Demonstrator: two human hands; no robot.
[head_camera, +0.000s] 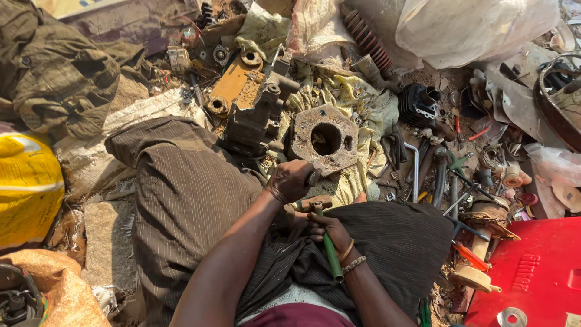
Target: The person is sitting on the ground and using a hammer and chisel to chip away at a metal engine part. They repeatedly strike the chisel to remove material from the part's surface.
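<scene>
Head view shows you seated on the ground among scrap, knees spread under brown striped cloth. Your left hand (292, 180) is closed over a small metal part (313, 177), fingers together around it, right at the lower edge of the rusty plate (327, 140). That plate is thick, with a large round hole in the middle and smaller holes near its corners; it lies tilted on a yellowish rag (354, 97) just beyond your knees. Your right hand (327, 229) sits just below the left, fingers clamped on a green-handled tool (330, 249). The handle runs back toward your lap, and the tool's tip points up toward the left fist; you cannot tell whether tip and part touch.

Left of the plate stands a dark engine casting (257, 118), with an orange bracket (233, 85) behind it. To your right, wrenches and loose tools (445, 178) lie scattered on the dirt, near a finned black cylinder (419, 104). A red box (535, 275) sits at the lower right, a yellow sack (27, 188) at the far left.
</scene>
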